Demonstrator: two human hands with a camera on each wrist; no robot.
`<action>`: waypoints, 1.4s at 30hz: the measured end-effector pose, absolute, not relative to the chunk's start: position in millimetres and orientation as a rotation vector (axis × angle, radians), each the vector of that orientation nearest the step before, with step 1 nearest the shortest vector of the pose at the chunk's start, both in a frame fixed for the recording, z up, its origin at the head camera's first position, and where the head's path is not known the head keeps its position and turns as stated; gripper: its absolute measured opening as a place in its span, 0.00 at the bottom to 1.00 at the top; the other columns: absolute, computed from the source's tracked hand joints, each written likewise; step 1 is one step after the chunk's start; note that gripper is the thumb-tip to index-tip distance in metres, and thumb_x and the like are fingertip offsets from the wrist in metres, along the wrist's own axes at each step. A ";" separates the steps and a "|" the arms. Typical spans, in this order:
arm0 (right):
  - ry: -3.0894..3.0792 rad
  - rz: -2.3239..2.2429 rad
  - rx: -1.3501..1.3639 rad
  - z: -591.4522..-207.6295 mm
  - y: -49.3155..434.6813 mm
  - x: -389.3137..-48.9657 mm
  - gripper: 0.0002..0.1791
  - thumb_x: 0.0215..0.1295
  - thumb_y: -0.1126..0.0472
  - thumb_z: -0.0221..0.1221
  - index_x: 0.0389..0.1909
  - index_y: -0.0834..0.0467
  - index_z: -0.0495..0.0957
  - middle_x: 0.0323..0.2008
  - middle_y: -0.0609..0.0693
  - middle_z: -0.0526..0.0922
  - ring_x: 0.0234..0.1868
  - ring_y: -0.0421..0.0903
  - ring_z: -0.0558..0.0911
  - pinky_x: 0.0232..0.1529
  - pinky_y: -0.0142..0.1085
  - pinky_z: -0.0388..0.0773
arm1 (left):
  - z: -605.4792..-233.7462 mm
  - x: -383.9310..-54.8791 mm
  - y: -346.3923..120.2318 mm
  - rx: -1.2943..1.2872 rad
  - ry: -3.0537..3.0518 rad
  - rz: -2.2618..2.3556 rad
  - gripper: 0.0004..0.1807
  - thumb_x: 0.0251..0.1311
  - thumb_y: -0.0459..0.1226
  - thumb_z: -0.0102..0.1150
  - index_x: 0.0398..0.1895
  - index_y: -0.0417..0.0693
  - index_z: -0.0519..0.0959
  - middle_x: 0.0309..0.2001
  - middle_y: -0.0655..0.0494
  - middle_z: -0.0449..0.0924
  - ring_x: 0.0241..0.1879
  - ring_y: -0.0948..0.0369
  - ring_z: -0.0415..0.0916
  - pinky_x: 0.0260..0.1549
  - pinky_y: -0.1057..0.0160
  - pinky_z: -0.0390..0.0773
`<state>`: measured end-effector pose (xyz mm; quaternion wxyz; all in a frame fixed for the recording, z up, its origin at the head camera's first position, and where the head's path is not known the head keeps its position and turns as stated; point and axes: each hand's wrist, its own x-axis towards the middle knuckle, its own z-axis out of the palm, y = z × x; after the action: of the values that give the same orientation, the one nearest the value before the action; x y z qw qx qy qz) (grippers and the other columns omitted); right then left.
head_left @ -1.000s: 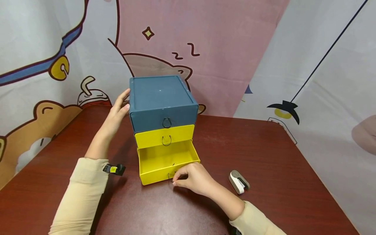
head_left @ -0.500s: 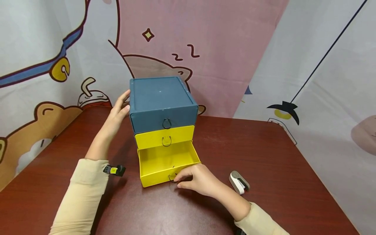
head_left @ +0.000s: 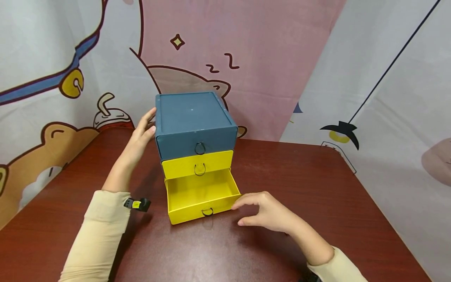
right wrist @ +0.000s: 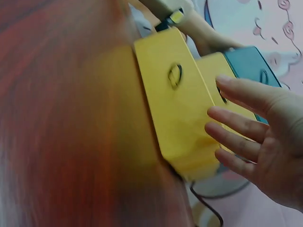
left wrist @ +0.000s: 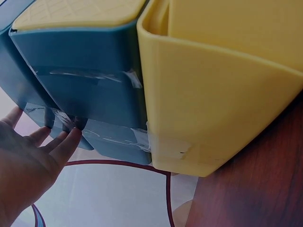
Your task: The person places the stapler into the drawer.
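A stack of small drawers stands on the table: a blue box (head_left: 193,113) on top, a yellow middle drawer (head_left: 181,167) pushed nearly in, and a yellow bottom drawer (head_left: 184,214) pulled well out, with nothing seen inside. Its dark ring handle (head_left: 207,212) hangs at the front. My left hand (head_left: 138,139) rests against the left side of the blue box; the left wrist view shows its fingertips (left wrist: 71,137) touching the taped blue wall. To the right of the bottom drawer's front, my right hand (head_left: 269,213) holds nothing, its fingers spread in the right wrist view.
The dark red tabletop (head_left: 282,168) reaches back to a printed cartoon curtain (head_left: 260,70). A black strap with a yellow tag (head_left: 137,204) sits at the left wrist. The stapler seen earlier at the right is hidden behind the right hand.
My right hand has let go of the bottom drawer's ring handle and moved right, now covering the place where the stapler lay. The left hand keeps its spot against the blue box.
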<state>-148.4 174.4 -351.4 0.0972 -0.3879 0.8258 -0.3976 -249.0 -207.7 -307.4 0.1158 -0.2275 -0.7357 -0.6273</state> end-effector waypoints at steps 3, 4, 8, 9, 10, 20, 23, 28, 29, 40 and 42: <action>2.435 -1.184 -1.103 -349.7 192.3 -150.3 0.23 0.53 0.57 0.71 0.51 0.56 0.81 0.49 0.49 0.82 0.52 0.49 0.78 0.52 0.50 0.72 | -307.1 -248.8 -207.6 -0.658 -2.156 -1.837 0.34 0.68 0.44 0.39 0.76 0.54 0.49 0.72 0.51 0.49 0.67 0.50 0.51 0.60 0.52 0.57; 2.429 -1.191 -1.074 -349.4 198.3 -150.8 0.25 0.53 0.57 0.71 0.53 0.56 0.80 0.50 0.50 0.81 0.52 0.50 0.77 0.52 0.52 0.71 | -307.2 -248.9 -207.6 -0.656 -2.155 -1.838 0.34 0.67 0.44 0.39 0.76 0.54 0.49 0.72 0.51 0.50 0.67 0.50 0.51 0.60 0.52 0.57; 2.474 -1.143 -0.957 -348.6 221.1 -152.2 0.27 0.52 0.59 0.71 0.55 0.54 0.78 0.53 0.47 0.79 0.55 0.50 0.75 0.55 0.56 0.67 | -307.8 -249.6 -208.0 -0.656 -2.159 -1.828 0.34 0.68 0.44 0.39 0.76 0.54 0.49 0.72 0.51 0.49 0.67 0.50 0.51 0.60 0.51 0.56; 2.478 -1.135 -0.928 -348.5 226.2 -152.4 0.28 0.52 0.59 0.71 0.56 0.54 0.78 0.54 0.46 0.79 0.56 0.51 0.75 0.55 0.57 0.66 | -307.9 -249.7 -208.0 -0.657 -2.161 -1.826 0.34 0.67 0.44 0.39 0.76 0.54 0.49 0.72 0.51 0.49 0.67 0.50 0.51 0.60 0.50 0.56; 2.487 -1.119 -0.902 -348.6 231.1 -152.5 0.29 0.51 0.59 0.71 0.56 0.53 0.77 0.54 0.45 0.78 0.57 0.50 0.74 0.56 0.58 0.65 | -307.9 -249.6 -208.0 -0.659 -2.162 -1.823 0.34 0.68 0.44 0.39 0.76 0.54 0.48 0.72 0.50 0.49 0.67 0.50 0.51 0.60 0.49 0.56; 2.505 -1.065 -0.929 -358.3 278.3 -155.4 0.37 0.49 0.54 0.73 0.61 0.56 0.72 0.59 0.48 0.73 0.60 0.44 0.69 0.58 0.43 0.65 | -308.4 -250.8 -207.7 -0.660 -2.167 -1.819 0.34 0.68 0.44 0.38 0.76 0.54 0.48 0.73 0.50 0.48 0.67 0.49 0.51 0.61 0.47 0.55; 2.485 -1.063 -0.909 -363.1 288.6 -156.5 0.39 0.49 0.54 0.73 0.63 0.54 0.70 0.61 0.48 0.72 0.60 0.44 0.68 0.58 0.38 0.65 | -308.4 -250.6 -206.9 -0.660 -2.164 -1.825 0.34 0.68 0.44 0.39 0.76 0.54 0.48 0.72 0.50 0.49 0.67 0.49 0.51 0.61 0.47 0.55; 2.455 -1.047 -0.878 -370.6 299.2 -156.9 0.42 0.47 0.55 0.74 0.65 0.53 0.68 0.60 0.49 0.71 0.57 0.47 0.69 0.55 0.38 0.66 | -308.1 -249.7 -206.9 -0.658 -2.159 -1.827 0.34 0.68 0.44 0.39 0.76 0.54 0.48 0.72 0.48 0.49 0.67 0.50 0.51 0.61 0.49 0.56; 2.448 -1.047 -0.887 -371.9 300.5 -156.6 0.42 0.47 0.55 0.74 0.65 0.54 0.67 0.60 0.50 0.71 0.56 0.48 0.69 0.53 0.38 0.67 | -308.2 -249.7 -207.1 -0.661 -2.157 -1.830 0.34 0.68 0.44 0.39 0.76 0.54 0.48 0.72 0.48 0.49 0.66 0.50 0.51 0.60 0.49 0.56; 2.400 -1.058 -0.904 -379.7 302.2 -153.5 0.42 0.45 0.60 0.73 0.64 0.55 0.66 0.49 0.51 0.73 0.47 0.49 0.72 0.43 0.37 0.71 | -308.0 -249.8 -207.1 -0.676 -2.145 -1.841 0.34 0.68 0.44 0.39 0.76 0.54 0.48 0.72 0.49 0.50 0.66 0.50 0.51 0.60 0.49 0.55; 2.415 -1.055 -0.909 -381.6 301.8 -154.4 0.42 0.45 0.60 0.73 0.63 0.55 0.67 0.47 0.51 0.74 0.45 0.49 0.72 0.42 0.37 0.71 | -308.1 -249.8 -207.3 -0.676 -2.153 -1.831 0.34 0.68 0.43 0.39 0.76 0.53 0.48 0.72 0.48 0.49 0.66 0.50 0.52 0.60 0.49 0.55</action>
<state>-154.4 301.8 -381.6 0.1758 -0.3210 0.8527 -0.3726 -249.8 -207.3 -308.1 0.1176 -0.2312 -0.7357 -0.6257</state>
